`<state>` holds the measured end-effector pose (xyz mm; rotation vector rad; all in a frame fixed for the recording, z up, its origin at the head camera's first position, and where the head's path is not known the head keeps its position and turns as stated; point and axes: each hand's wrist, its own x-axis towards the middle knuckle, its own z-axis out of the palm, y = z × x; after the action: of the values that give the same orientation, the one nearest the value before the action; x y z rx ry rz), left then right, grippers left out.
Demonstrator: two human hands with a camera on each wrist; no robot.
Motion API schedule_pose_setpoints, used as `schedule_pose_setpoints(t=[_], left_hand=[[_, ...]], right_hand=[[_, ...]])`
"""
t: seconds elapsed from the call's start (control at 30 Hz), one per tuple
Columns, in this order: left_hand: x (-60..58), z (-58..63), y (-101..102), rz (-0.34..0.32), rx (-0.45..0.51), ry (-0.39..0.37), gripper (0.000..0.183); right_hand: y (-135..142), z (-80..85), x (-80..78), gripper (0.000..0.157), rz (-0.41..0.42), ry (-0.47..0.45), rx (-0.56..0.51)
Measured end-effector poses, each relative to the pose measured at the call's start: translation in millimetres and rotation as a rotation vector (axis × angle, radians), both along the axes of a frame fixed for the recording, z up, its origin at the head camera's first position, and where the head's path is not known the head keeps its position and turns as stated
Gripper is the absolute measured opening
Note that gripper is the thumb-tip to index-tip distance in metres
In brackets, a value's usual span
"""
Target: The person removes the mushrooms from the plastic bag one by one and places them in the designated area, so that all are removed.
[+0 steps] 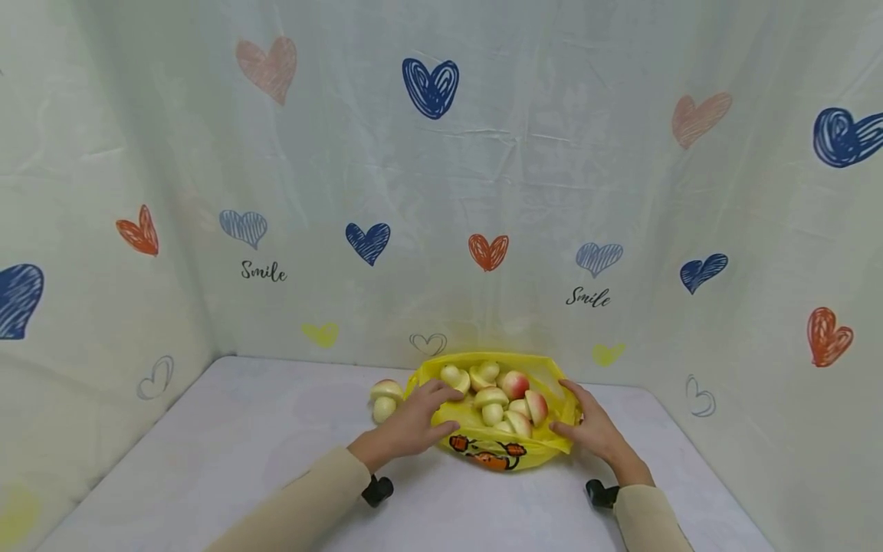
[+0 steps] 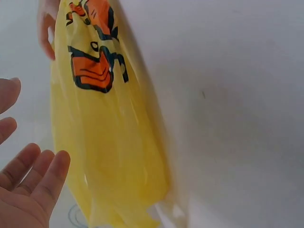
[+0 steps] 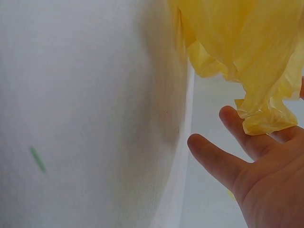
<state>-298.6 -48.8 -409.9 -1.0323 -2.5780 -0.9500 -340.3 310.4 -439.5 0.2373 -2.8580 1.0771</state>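
A yellow plastic bag [image 1: 538, 455] with an orange and black print lies opened wide on the table. Inside it rest several mushroom-shaped pieces [image 1: 490, 396] with pale stems and red-tinged caps. One more mushroom-shaped piece [image 1: 386, 389] stands outside, just left of the bag. My left hand [image 1: 405, 424] reaches over the bag's left side, fingers extended and apart, holding nothing. At the right side, my right hand [image 1: 599, 429] spreads its thumb and fingers around the bag's edge. In the right wrist view, crumpled yellow plastic [image 3: 270, 111] touches its straight fingers.
The white table [image 1: 276, 429] extends around the bag on both sides. Right behind the bag hangs a white curtain [image 1: 441, 307] printed with hearts. Black wrist cameras [image 1: 378, 491] are strapped below both hands.
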Motion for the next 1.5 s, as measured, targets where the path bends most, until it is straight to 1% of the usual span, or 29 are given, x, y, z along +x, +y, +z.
schedule_pose_setpoints(t=[0.17, 0.27, 0.37, 0.6, 0.73, 0.87, 1.07, 1.27, 1.5], left_hand=[[-3.5, -0.5, 18, -0.019, -0.014, -0.064, 0.04], [-6.8, -0.1, 28, -0.022, -0.033, -0.089, 0.04], [-10.8, 0.6, 38, -0.021, -0.056, -0.098, 0.039], [-22.1, -1.2, 57, -0.054, -0.056, -0.103, 0.039], [-28.3, -2.5, 63, -0.058, -0.062, -0.106, 0.038], [-31.8, -1.7, 70, -0.056, -0.058, -0.106, 0.038], [-34.7, -0.1, 81, -0.052, -0.067, -0.154, 0.041], [-38.7, -5.1, 91, -0.033, -0.106, -0.138, 0.039], [-38.7, -9.4, 96, -0.024, -0.135, -0.143, 0.04]], right_hand=[[1, -2.8, 0.8, 0.087, -0.003, -0.013, 0.0], [1, -3.5, 0.3, 0.087, -0.007, -0.012, 0.006], [1, -2.4, 0.2, 0.087, -0.012, -0.01, 0.011], [-1, -0.9, -1.2, 0.088, -0.023, -0.015, 0.019], [-1, -1.1, -1.9, 0.088, -0.011, -0.004, 0.016], [-1, 0.5, -1.0, 0.087, 0.0, 0.011, 0.012], [-2, 1.3, 0.4, 0.087, 0.001, 0.013, 0.009], [-1, 0.4, -0.4, 0.086, 0.002, 0.017, 0.015], [-3, 2.8, 0.7, 0.088, -0.008, -0.001, 0.021]])
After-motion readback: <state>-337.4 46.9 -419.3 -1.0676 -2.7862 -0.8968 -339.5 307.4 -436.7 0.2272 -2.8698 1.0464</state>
